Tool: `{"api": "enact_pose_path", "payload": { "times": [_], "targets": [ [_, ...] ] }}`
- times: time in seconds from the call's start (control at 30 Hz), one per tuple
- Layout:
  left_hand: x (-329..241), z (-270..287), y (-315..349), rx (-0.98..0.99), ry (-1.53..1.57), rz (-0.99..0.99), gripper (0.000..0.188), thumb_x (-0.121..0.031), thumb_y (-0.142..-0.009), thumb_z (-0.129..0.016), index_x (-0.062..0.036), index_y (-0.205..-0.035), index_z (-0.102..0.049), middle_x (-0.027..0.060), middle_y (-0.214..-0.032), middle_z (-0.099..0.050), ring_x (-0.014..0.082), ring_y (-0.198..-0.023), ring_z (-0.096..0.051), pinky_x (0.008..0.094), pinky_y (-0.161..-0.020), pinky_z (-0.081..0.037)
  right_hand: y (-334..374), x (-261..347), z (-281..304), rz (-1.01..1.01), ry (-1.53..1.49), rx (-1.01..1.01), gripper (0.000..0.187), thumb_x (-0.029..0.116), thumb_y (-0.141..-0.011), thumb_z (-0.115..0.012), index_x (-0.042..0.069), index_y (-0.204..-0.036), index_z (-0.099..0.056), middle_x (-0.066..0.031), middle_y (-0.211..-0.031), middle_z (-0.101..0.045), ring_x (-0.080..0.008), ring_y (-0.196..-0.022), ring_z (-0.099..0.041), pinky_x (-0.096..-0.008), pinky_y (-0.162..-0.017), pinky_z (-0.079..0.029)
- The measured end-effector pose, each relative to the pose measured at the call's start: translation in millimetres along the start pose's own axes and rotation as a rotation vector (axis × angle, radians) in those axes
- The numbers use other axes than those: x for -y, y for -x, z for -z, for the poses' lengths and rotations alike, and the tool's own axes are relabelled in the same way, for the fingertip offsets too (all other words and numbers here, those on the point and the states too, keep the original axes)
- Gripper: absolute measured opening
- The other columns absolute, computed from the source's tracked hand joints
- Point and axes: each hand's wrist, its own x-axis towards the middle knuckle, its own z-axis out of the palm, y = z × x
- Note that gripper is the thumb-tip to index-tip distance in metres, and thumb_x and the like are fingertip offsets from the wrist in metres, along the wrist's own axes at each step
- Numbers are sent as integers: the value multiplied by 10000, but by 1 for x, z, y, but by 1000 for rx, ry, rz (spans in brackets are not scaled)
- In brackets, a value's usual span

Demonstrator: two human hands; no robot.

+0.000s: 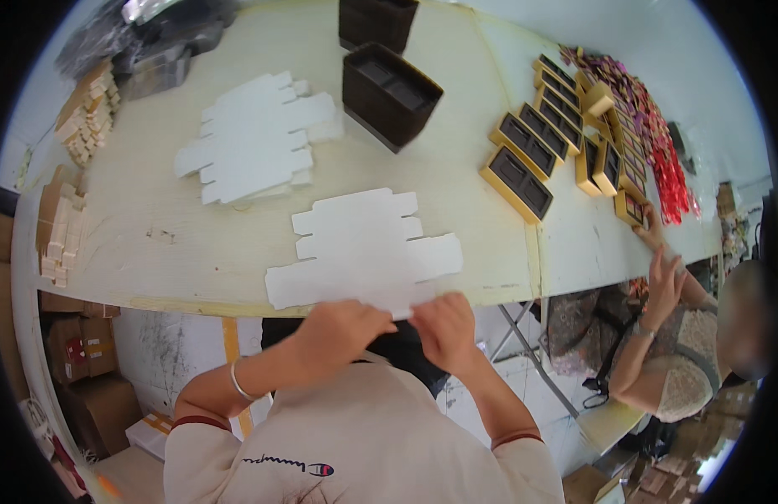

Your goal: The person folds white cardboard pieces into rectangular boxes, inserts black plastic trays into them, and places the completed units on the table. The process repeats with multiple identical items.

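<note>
1. The left hand [343, 323] pinches the near edge of a flat white carton blank [364, 252] at the table [154, 244] edge.
2. The right hand [444, 328] grips the same edge just beside it, fingers curled.
3. Farther back lie a stack of white blanks [254, 139] and dark trays [389, 92].
4. At far right, another person's hand [664, 281] reaches toward gold-rimmed boxes [523, 160].

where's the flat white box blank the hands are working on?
In the head view, the flat white box blank lies at the table's near edge, centre frame, its near edge pinched by the left hand and right hand; a stack of white blanks lies beyond it.
</note>
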Motion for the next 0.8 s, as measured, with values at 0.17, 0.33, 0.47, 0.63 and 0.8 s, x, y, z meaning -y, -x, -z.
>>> {"api": "enact_pose_path", "payload": {
  "times": [0.17, 0.33, 0.47, 0.63, 0.8],
  "targets": [
    [7, 3, -22, -331, -382, -63, 299, -125, -686, -745, -61, -957, -637, 70, -1035, -608, 280, -925, -573, 382, -703, -490, -18, -5, -17, -260, 54, 24, 265, -2, -746, -685, 23, -998, -609, -135, -980, -595, -310, -826, -564, -387, -714, -453],
    [6, -4, 21, -245, -401, -60, 396, -123, -664, -754, -20, -1033, -655, 70, -1040, -624, 251, -924, -591, 357, -742, -509, -14, 10, -7, 39, 180, 84, 325, 75, -739, -693, 23, -1052, -619, -140, -1144, -564, -273, -1080, -542, -378, -900, -432],
    [16, -5, 27, -224, -403, -114, 374, -105, -680, -740, -22, -1038, -667, 73, -1014, -640, 229, -855, -616, 323, -689, -529, -5, 4, -16, 118, 168, 150, 269, 83, -783, -648, -15, -1031, -608, -117, -1066, -565, -259, -1003, -557, -376, -856, -460],
    [13, 5, 30, -118, -130, -20, 218, -69, -743, -700, -54, -959, -678, 51, -960, -638, 221, -793, -611, 327, -631, -515, -7, 16, -10, 68, 142, 218, 217, 37, -753, -631, 1, -965, -599, -100, -924, -556, -261, -860, -569, -359, -720, -481],
    [25, 15, 5, -90, -213, 42, 186, -89, -791, -683, -70, -976, -675, 56, -895, -583, 228, -724, -570, 361, -582, -454, -40, 9, -7, -206, -23, 377, 114, 3, -765, -612, 26, -875, -592, -116, -778, -542, -298, -731, -560, -402, -622, -458]
  ]
}}
